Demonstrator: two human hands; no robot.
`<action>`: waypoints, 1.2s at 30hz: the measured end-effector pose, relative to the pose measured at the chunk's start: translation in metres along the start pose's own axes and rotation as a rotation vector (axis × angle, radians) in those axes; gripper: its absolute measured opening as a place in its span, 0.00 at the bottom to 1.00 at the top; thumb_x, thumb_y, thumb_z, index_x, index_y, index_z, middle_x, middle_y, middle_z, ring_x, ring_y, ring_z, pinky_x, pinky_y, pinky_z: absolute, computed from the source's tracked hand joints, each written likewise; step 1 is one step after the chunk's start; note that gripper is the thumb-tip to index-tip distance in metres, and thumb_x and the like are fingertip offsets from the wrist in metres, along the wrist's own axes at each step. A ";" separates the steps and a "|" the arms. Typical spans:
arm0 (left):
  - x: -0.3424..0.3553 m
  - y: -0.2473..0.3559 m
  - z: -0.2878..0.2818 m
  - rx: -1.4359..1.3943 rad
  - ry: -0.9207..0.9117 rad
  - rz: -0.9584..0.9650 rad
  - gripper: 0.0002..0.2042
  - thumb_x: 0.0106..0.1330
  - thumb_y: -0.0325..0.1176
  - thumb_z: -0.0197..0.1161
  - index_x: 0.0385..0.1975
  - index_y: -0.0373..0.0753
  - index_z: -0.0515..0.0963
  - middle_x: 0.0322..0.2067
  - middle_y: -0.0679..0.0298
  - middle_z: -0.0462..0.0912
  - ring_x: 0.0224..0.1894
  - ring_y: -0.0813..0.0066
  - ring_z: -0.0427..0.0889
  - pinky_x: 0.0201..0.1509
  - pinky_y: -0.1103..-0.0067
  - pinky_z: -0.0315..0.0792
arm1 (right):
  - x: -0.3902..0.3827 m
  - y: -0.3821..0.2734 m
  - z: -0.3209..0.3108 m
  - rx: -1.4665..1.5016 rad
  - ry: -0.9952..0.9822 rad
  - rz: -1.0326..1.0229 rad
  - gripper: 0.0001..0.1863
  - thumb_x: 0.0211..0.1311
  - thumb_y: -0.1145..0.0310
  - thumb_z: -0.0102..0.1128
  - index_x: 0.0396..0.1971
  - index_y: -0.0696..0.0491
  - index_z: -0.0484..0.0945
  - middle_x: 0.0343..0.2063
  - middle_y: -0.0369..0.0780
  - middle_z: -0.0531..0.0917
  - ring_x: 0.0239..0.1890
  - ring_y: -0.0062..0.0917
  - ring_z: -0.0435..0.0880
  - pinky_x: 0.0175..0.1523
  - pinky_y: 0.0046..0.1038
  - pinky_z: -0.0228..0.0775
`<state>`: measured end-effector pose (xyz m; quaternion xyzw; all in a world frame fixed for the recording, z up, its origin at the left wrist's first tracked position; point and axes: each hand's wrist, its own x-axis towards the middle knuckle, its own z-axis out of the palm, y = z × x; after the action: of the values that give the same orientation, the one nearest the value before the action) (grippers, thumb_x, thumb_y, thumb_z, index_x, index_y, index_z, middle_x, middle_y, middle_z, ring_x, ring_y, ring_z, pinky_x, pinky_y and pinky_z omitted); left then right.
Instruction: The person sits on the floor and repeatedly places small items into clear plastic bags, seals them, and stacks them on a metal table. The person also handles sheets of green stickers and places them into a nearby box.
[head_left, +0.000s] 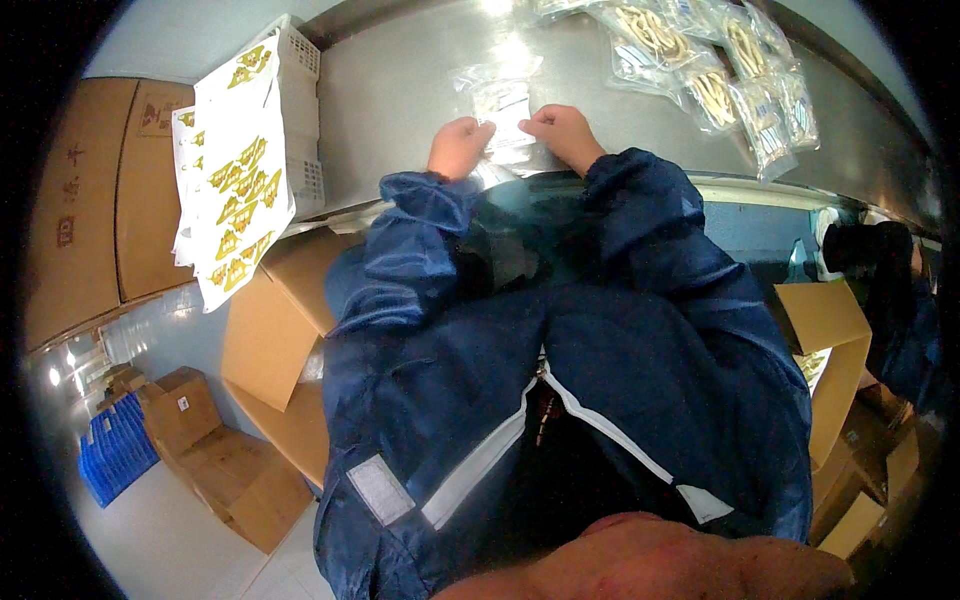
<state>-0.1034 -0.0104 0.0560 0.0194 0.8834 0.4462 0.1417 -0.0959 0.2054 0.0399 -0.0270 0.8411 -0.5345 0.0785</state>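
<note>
A clear plastic bag (507, 98) with a white label lies at the near edge of the steel table (400, 75), straight ahead of me. My left hand (461, 146) is closed, its thumb and fingers pinching the bag's left side. On the opposite side my right hand (562, 134) pinches the bag by the label's edge. What is inside the bag is hard to make out. To the right lie several clear packs (712, 98) of pale, stick-like or cord-like pieces, some with blue-striped labels.
White sheets with gold prints (240, 180) hang over a white plastic crate (303, 150) at left. Cardboard boxes stand at far left, beside me (268, 325) and at right (845, 370). Blue crates (115, 450) are on the floor. Another person's dark sleeve (900, 300) shows at far right.
</note>
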 end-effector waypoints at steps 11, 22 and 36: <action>0.029 -0.012 0.001 0.257 0.091 0.035 0.21 0.61 0.49 0.64 0.28 0.31 0.81 0.21 0.53 0.83 0.24 0.66 0.83 0.31 0.71 0.74 | -0.007 -0.013 0.019 -0.051 0.137 -0.004 0.21 0.53 0.51 0.62 0.27 0.57 0.84 0.29 0.48 0.84 0.35 0.41 0.83 0.42 0.38 0.72; 0.022 0.022 -0.011 0.614 -0.008 -0.093 0.32 0.59 0.58 0.63 0.41 0.27 0.78 0.39 0.42 0.82 0.43 0.49 0.83 0.47 0.63 0.75 | -0.011 -0.009 0.019 -0.351 -0.016 0.023 0.28 0.53 0.44 0.63 0.31 0.60 0.80 0.33 0.50 0.83 0.36 0.45 0.82 0.42 0.41 0.72; -0.045 -0.084 -0.020 -0.237 -0.044 -0.260 0.23 0.62 0.49 0.68 0.39 0.30 0.76 0.33 0.62 0.80 0.32 0.77 0.74 0.33 0.79 0.68 | 0.008 -0.019 0.023 0.497 -0.224 0.042 0.29 0.52 0.61 0.72 0.49 0.64 0.73 0.41 0.46 0.83 0.44 0.29 0.82 0.49 0.27 0.73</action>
<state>-0.0577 -0.0837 0.0106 -0.1023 0.8163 0.5247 0.2188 -0.1010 0.1754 0.0465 -0.0485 0.6704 -0.7165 0.1864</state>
